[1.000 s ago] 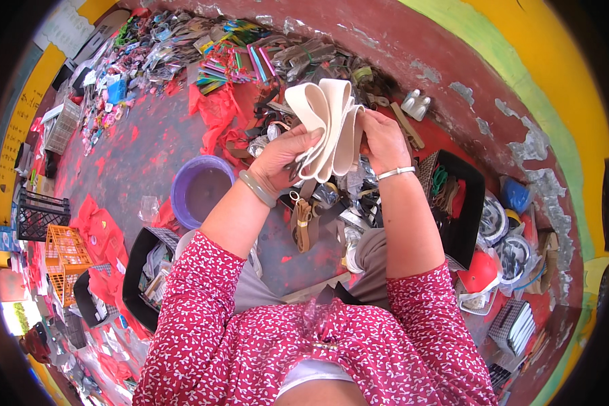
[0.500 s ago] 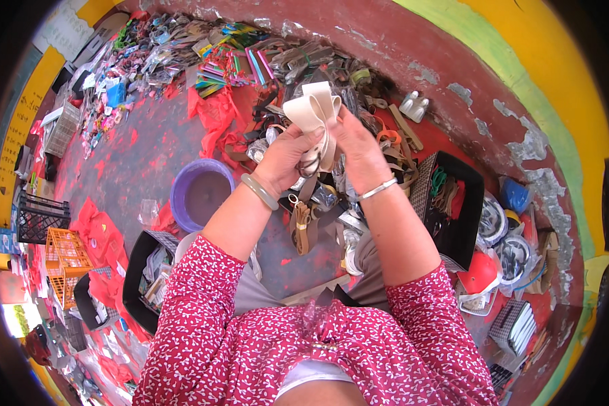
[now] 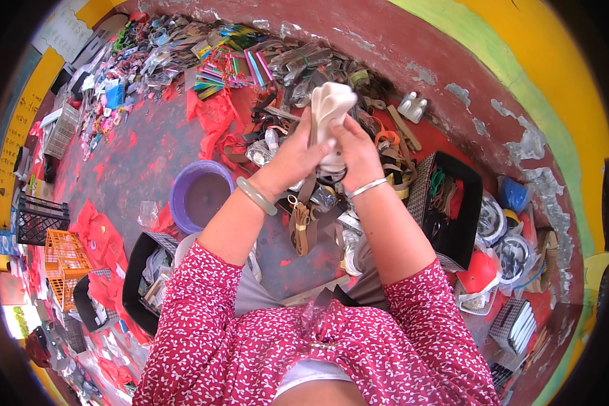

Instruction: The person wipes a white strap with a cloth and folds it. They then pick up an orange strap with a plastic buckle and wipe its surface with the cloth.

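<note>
A cream fabric belt [image 3: 332, 108], folded into flat loops, stands up between my two hands. My left hand [image 3: 299, 154] grips its left side, thumb laid across the front. On the other side, my right hand [image 3: 360, 152] pinches the folded layers with its fingers closed. Part of the belt's lower end is hidden behind the hands, and a dark cord or ring shows just below them. Beneath my hands lies a heap of straps and belts, with a bundled brown strap [image 3: 303, 227] at its near edge.
To the left stands a purple basin [image 3: 176, 203] of murky water. A black basket [image 3: 477, 223] with coiled straps is at the right, another black basket [image 3: 132, 287] at the lower left. Piled goods line the peeling red wall [image 3: 446, 64]. Red plastic bags [image 3: 213, 111] lie on the floor.
The belt's wide, loose loops are now drawn into a narrower, upright stack. The metal rings below it no longer show clearly. My right hand has shifted slightly down.
</note>
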{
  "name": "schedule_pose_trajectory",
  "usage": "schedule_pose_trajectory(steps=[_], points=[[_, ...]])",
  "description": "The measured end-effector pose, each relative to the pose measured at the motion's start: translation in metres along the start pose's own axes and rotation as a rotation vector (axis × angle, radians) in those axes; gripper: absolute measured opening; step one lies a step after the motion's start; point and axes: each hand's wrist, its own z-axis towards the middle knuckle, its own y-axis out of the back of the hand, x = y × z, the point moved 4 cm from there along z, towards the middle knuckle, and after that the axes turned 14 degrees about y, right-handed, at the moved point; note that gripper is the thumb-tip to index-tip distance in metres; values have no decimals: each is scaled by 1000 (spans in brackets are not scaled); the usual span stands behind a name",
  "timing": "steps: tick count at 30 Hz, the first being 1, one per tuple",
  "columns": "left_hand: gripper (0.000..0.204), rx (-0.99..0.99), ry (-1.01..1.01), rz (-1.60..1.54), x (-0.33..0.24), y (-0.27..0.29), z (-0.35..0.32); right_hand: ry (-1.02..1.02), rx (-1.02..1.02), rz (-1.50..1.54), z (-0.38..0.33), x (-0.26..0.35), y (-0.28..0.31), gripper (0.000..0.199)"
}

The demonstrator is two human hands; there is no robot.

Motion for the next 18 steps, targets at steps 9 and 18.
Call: schedule_pose_trajectory(steps=[9,18], points=[[48,108,331,-916,-17,20,-6,-135,318,519,-3,13,-15,38],[33,-264,78,-691,24,40,6,407,387,-784,-2,-10,-42,47]])
